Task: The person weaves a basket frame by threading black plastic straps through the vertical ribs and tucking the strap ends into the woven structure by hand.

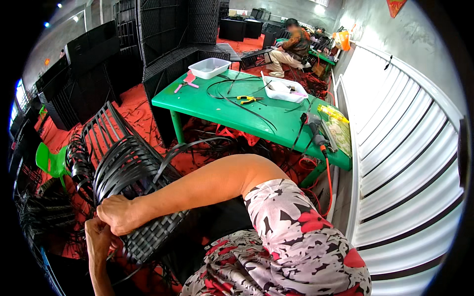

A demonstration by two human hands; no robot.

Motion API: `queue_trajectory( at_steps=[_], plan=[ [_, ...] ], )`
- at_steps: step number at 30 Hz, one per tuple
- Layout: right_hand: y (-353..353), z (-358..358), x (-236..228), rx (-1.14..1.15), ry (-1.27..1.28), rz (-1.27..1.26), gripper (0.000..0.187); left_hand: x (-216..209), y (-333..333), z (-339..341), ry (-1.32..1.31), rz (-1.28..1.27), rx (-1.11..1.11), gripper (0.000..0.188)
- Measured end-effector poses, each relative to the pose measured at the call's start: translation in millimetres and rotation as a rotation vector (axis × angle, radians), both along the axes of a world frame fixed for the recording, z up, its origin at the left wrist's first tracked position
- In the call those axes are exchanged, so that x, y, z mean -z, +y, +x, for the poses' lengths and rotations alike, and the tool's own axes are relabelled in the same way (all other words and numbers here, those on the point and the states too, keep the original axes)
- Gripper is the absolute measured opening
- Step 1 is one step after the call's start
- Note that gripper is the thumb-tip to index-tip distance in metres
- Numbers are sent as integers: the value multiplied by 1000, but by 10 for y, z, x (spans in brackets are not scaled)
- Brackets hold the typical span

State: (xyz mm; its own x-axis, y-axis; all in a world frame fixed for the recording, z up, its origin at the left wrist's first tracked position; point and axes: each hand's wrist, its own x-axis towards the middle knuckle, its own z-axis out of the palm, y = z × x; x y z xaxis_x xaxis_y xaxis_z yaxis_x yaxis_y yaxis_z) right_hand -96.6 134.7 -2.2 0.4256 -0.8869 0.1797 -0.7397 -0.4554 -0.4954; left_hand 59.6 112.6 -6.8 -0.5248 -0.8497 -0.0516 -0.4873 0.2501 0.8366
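Black woven piece (150, 239) sits low toward the person's left, near the green desk (195, 104), loose strips (121, 165) arching from it. The step in hand looks like working its edge by hand; the next move likely calls for steady tension there. Right hand (117, 214) curls fist-like, touching left hand (98, 241); how far the left closes, and what either grips, I cannot tell

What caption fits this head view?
Left hand and right hand meet beside a black woven piece with loose strips, green table beyond.
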Motion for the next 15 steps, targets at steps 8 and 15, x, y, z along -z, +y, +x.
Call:
queue_trajectory(
  at_steps=[8, 15],
  plan=[
    [-93, 95, -2, 60, -25, 5, 27, 136, 33, 32, 163, 34, -44, 19],
    [89, 110, -54, -20, 53, 77, 25, 383, 226, 271, 477, 191, -22, 5]
  ],
)
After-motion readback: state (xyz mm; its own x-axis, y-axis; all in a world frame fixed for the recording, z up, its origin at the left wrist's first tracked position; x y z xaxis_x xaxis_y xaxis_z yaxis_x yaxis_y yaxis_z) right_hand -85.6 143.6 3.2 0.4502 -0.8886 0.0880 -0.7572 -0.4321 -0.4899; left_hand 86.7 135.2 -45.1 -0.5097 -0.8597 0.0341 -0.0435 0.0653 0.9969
